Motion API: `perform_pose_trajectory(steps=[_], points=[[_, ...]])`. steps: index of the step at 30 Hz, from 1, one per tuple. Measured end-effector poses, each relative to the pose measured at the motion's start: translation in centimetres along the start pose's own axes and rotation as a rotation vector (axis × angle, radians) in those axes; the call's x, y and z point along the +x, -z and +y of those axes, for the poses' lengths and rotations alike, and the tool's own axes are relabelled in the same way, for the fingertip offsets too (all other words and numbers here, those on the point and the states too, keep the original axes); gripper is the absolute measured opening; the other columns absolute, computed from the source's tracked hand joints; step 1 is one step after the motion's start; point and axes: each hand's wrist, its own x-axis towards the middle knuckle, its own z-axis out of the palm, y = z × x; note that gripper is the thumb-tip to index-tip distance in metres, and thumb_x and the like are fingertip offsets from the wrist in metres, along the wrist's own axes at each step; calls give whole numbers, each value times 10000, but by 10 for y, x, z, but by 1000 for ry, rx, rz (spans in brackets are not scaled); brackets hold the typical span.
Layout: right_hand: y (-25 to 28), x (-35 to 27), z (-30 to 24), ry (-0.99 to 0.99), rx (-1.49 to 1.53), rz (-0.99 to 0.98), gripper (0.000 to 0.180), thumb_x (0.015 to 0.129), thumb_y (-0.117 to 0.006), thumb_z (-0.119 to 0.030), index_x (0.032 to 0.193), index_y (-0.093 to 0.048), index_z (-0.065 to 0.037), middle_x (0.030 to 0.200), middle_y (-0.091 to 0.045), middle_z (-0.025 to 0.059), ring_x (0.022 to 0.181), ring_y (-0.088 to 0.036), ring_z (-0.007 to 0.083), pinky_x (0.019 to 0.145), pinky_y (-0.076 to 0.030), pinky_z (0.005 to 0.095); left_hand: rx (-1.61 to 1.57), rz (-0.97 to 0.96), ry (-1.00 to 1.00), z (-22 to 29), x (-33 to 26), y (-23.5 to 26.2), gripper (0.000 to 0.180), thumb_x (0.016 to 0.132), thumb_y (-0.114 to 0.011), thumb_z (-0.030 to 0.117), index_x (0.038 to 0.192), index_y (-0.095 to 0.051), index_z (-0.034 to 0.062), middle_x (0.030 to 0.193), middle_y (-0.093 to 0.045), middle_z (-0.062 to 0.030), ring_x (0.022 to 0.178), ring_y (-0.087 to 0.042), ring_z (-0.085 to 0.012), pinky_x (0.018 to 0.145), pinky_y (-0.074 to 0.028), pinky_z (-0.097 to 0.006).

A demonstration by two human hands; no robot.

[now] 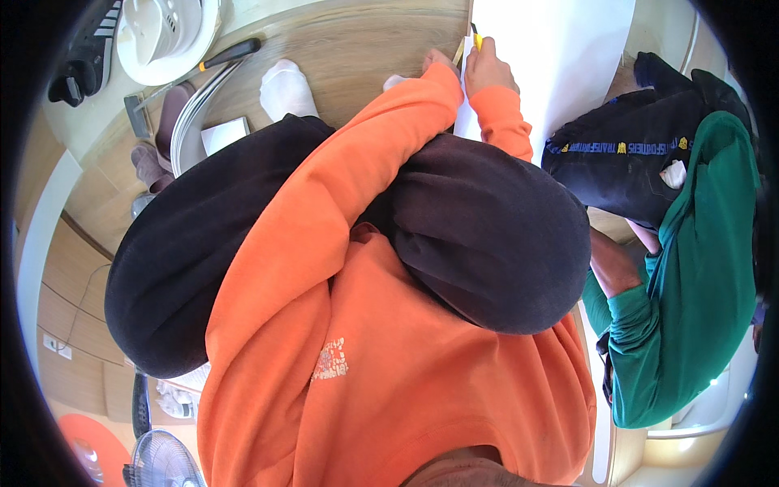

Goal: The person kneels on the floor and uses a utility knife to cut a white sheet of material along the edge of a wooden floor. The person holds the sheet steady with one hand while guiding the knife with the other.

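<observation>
My right hand (489,71) is closed around a small yellow-and-black tool that looks like a utility knife (478,40), held at the left edge of a large white sheet (548,61). Just left of it, my left hand (439,62) is low at that same edge with its fingers curled. A thin yellowish strip (459,53) shows between the two hands; whether the left fingers grip it is hidden. Both orange sleeves reach forward between my bent knees.
At right, another person in a green top (704,268) crouches beside the sheet. On the wooden floor (365,45) at left are a black-handled tool (231,53), a white round-based item (166,32), a coiled white roll (188,134) and brown slippers (172,114). A fan (165,461) stands lower left.
</observation>
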Motion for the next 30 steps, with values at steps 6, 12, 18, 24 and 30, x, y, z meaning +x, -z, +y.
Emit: perform_pose_trajectory(steps=[6,12,18,24,30], points=[[5,1,-2,-27,1,-27,249,905,-381,-299,1039,-420,-93,848,-634,237,822,-610,432,729,-462,505,125,-122,-75,-3,-68,87,157,817,-458,258,766,-603,224,731,-533,33,663,-507,-188,503,-281,-398],[4,4,2,14,51,-8,262,915,-364,-329,1023,-416,-95,827,-615,270,802,-578,479,709,-442,547,110,-142,-101,-4,-64,86,151,808,-485,267,765,-622,219,699,-540,31,624,-510,-195,494,-276,-401],[2,-2,9,41,52,0,258,913,-374,-317,1016,-417,-84,823,-608,283,789,-574,486,696,-439,552,97,-83,-48,1,-58,79,156,805,-498,276,736,-624,216,682,-541,36,612,-514,-189,495,-284,-406],[5,3,0,-6,31,-36,254,903,-384,-303,1026,-421,-84,868,-628,244,836,-599,443,742,-453,524,80,-145,-92,-4,-65,84,210,839,-464,258,948,-636,210,901,-607,25,806,-563,-205,587,-349,-449],[-1,10,6,25,36,-28,256,900,-382,-300,1023,-424,-79,871,-624,253,841,-597,445,745,-453,524,63,-132,-142,-11,-72,90,229,854,-440,261,974,-629,214,938,-599,26,842,-555,-194,611,-362,-451]])
